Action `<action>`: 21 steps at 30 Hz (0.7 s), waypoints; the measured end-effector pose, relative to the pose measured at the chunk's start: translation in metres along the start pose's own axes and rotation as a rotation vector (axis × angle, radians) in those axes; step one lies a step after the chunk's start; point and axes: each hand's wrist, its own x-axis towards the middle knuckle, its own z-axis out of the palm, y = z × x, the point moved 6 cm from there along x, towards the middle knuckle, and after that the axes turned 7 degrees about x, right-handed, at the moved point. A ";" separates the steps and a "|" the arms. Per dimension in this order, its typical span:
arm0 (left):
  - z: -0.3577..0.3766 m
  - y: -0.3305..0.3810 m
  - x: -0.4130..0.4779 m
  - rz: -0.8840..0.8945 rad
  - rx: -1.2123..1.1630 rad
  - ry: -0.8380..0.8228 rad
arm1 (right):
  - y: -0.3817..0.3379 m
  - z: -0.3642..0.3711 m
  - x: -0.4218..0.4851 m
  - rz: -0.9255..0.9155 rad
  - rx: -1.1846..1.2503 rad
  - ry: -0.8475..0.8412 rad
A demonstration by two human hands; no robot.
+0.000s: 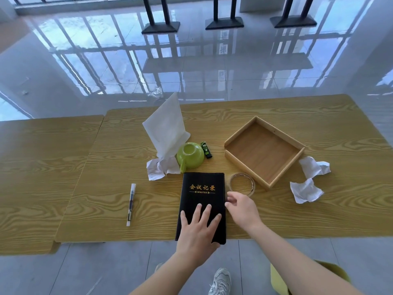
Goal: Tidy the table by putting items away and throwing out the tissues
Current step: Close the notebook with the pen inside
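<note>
My left hand (196,225) lies flat, fingers spread, on the smooth black notebook (202,201), lower centre. I can't tell whether my curled right hand (242,207) grips its edge; crumpled tissues (306,191) lie at right.

Black notebook (203,196) with gold lettering, lime-green cup (190,155), white tissues (306,190), yellow wood-grain table (127,145).

— Where's the notebook (202,184)?
— Black, closed, flat at the near edge. Pen (131,204) on its left, tape ring (242,175) on its right.
— Tissues?
— A tall tissue (164,135) stands against the upturned green cup (190,155). Two crumpled tissues (314,168) lie right of the wooden tray (244,137).
</note>
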 end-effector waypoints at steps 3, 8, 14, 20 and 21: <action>0.000 -0.005 0.004 -0.025 -0.027 0.019 | -0.005 0.010 -0.001 -0.027 0.003 -0.040; -0.007 -0.030 -0.002 -0.032 -0.144 0.081 | -0.014 0.018 0.003 -0.033 -0.054 -0.032; -0.025 -0.140 -0.030 -0.404 -0.186 0.270 | -0.037 0.019 -0.002 -0.141 -0.193 0.118; -0.009 -0.231 -0.044 -0.761 -0.276 0.088 | -0.070 0.052 -0.005 -0.197 -0.186 0.052; -0.005 -0.238 -0.044 -0.785 -0.315 0.069 | -0.071 0.057 -0.006 -0.185 -0.179 0.043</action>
